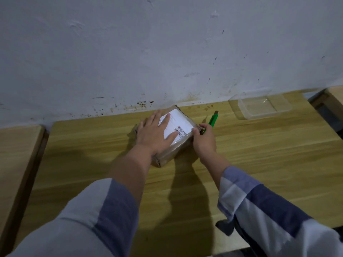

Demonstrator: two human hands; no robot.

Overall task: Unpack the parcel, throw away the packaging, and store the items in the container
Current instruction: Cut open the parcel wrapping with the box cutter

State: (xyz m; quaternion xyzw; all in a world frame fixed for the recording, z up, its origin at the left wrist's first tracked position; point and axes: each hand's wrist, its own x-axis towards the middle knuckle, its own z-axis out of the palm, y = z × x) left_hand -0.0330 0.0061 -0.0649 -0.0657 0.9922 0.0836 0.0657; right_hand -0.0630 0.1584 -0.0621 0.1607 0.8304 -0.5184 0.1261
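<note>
A small brown cardboard parcel with a white barcode label on top lies on the wooden table, close to the wall. My left hand rests flat on the parcel's top, fingers spread over the label. My right hand grips a green utility knife against the parcel's right side. The knife's far end points up and away toward the wall. A clear plastic container stands open at the back right of the table.
A stained white wall runs along the table's far edge. Another wooden surface adjoins on the left, and a further one on the far right. The near part of the table lies in shadow.
</note>
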